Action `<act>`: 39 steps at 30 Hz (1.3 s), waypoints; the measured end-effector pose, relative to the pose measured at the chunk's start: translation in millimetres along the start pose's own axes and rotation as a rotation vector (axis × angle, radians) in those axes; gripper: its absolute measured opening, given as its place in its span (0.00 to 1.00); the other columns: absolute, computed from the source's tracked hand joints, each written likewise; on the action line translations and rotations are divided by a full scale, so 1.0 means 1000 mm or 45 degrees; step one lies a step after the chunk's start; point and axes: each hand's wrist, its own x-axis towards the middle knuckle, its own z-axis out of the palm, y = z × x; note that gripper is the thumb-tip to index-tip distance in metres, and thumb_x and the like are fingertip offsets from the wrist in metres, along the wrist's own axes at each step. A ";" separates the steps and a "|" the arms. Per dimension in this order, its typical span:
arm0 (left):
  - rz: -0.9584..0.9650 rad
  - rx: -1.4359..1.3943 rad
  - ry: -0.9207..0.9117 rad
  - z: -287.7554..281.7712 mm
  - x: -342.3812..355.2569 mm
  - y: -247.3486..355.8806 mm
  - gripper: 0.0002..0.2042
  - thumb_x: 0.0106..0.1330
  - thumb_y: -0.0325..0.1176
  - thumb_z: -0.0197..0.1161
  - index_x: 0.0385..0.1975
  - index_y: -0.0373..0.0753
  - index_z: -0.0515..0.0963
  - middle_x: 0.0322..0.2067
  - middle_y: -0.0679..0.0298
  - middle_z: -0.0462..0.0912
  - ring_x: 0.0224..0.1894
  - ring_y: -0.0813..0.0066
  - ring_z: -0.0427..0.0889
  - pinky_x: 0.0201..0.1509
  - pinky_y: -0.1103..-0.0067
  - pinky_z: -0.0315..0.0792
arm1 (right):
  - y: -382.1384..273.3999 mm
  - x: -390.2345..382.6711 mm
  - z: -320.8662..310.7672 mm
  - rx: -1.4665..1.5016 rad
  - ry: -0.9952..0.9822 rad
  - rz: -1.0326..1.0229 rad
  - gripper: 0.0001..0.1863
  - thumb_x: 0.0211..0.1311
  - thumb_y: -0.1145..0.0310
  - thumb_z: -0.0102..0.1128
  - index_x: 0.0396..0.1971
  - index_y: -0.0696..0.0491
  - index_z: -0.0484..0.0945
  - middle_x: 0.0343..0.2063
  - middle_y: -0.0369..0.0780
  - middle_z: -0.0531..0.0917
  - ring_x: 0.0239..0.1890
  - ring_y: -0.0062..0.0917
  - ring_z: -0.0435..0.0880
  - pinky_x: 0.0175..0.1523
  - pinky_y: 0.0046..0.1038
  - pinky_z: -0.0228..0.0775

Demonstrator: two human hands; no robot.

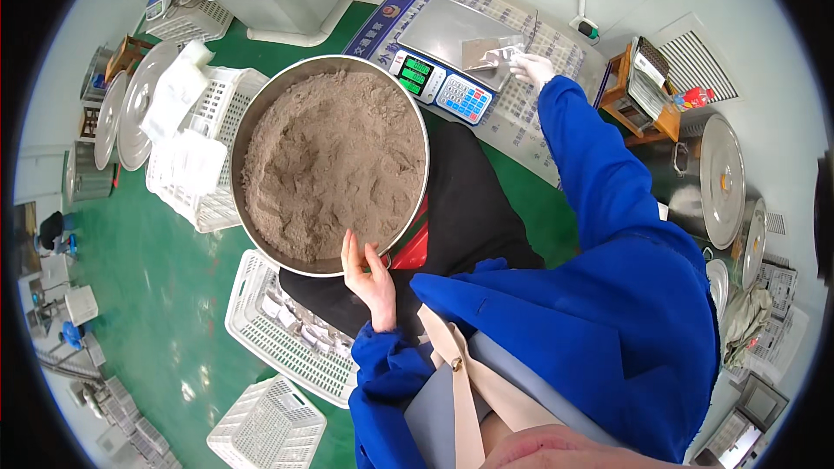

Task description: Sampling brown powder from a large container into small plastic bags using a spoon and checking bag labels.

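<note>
A large round metal pot (417,221) full of grey-brown powder (334,156) stands before me, tilted a little toward me. My left hand (370,283) is bare, its fingers stretched out against the pot's near rim. Beyond the pot, on the right, lies a digital scale with a flat metal pan (439,28) and a keypad and green display (441,87). A clear plastic bag (479,54) with brown powder in its lower part rests on that pan. My right hand (532,69), in a white glove, pinches the bag's upper end.
White plastic baskets stand left of the pot; a low white basket (248,330) nearby holds many small packets. Clear plastic bags (187,156) lie on the upper basket (248,82). Steel drums with lids (723,178) line the right wall, beside a wooden stool (621,104). The floor (156,295) is green.
</note>
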 end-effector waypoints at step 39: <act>0.509 0.121 -0.297 0.044 0.054 0.077 0.14 0.61 0.23 0.64 0.48 0.33 0.80 0.57 0.51 0.76 0.54 0.53 0.80 0.57 0.68 0.75 | -0.113 -0.118 0.014 -1.256 -0.194 -1.508 0.05 0.53 0.70 0.64 0.30 0.52 0.81 0.36 0.37 0.81 0.40 0.32 0.81 0.45 0.32 0.74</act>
